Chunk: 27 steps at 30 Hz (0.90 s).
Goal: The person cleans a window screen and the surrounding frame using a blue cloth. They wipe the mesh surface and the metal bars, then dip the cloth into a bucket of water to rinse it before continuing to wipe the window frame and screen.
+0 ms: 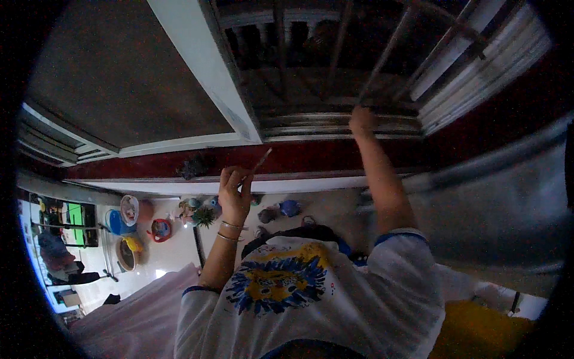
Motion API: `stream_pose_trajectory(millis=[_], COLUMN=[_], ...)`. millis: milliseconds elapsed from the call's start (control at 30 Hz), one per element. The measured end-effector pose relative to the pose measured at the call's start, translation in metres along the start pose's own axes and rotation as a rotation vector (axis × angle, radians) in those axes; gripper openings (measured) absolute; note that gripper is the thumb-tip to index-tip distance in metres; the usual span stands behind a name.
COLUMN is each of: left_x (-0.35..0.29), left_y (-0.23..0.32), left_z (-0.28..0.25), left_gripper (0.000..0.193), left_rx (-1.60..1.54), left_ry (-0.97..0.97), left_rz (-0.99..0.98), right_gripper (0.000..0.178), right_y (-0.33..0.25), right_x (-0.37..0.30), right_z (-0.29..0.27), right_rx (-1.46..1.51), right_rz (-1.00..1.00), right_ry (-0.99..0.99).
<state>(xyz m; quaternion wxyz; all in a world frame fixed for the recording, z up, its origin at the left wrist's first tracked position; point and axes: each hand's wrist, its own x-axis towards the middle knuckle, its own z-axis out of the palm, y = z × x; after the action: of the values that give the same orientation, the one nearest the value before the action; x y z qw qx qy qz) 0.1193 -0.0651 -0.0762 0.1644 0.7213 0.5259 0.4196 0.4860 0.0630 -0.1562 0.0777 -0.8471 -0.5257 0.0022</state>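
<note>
My left hand (234, 194), with two bangles on its wrist, pinches a thin, pale-tipped stick (262, 160). The stick slants up over the dark red windowsill (287, 157). My right hand (362, 121) is stretched forward and closed above the sliding window track (311, 124). It meets the lower end of a slanting bar (385, 57) by the window grille. The dimness and blur hide whether my fingers wrap that bar or something else.
A window frame with a dark screen (137, 72) stands at the left. Below the sill are a potted plant (204, 216), a blue bucket (119, 222), a red basket (159, 230) and a blue round object (290, 207). A grey curtain-like sheet (478, 197) hangs at the right.
</note>
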Motion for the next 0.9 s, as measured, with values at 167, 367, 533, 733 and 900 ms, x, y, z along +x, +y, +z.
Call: stream_pose_trajectory(millis=[167,367,533,733,900], left_x=[0.002,0.003,0.002,0.000,0.002], left_y=[0.002,0.007,0.011,-0.004,-0.020], left_z=[0.008,0.019,0.021,0.009,0.004], left_gripper=[0.010,0.010,0.010,0.008,0.008], left_rx=[-0.040,-0.030,-0.041,-0.026,-0.038], left_ry=[-0.057,-0.109,-0.114,-0.072,-0.125], left_rz=[-0.002,0.097,0.097,0.113,0.088], right_gripper=[0.042,0.038,0.029,0.034,0.043], right_y=[0.087,0.121,0.082,0.038,-0.055], right_x=[0.013,-0.019,-0.039,-0.035,-0.079], right_z=[-0.008,-0.019,-0.008,0.008,-0.023], right_rx=[0.044,0.361,0.000,0.052,0.135], right_rz=[0.046,0.098,0.159,0.126,0.058], right_ry=[0.183,0.664,0.430,0.440,0.119])
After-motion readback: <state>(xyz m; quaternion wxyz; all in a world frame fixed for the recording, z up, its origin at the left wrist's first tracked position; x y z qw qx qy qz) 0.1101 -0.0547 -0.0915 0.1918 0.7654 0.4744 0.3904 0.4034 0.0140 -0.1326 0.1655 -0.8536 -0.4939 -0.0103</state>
